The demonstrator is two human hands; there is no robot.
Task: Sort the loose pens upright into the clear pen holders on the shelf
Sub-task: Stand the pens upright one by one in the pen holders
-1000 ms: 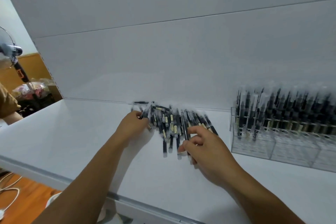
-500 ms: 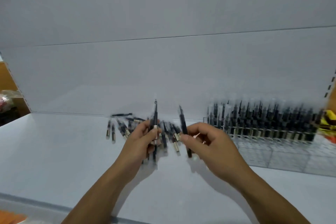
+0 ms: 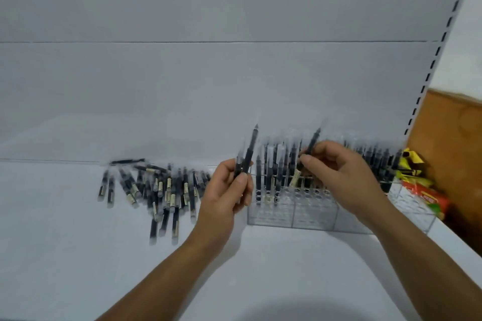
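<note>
A pile of loose black pens (image 3: 156,190) lies on the white shelf (image 3: 65,255), left of centre. Clear pen holders (image 3: 307,216) stand in a row at the right, with several black pens upright in their back rows. My left hand (image 3: 224,198) grips two black pens (image 3: 246,159) upright, just left of the holders. My right hand (image 3: 336,180) pinches one black pen (image 3: 309,150), tilted, above the holders' front holes.
Yellow and red packets (image 3: 417,185) lie at the far right beside a brown board (image 3: 448,164). A slotted white upright (image 3: 438,44) bounds the shelf's right side. The white back panel (image 3: 208,86) rises behind everything.
Both hands have carried their pens rightwards from the pile to the holders. The view has swung right, bringing the holders to the middle.
</note>
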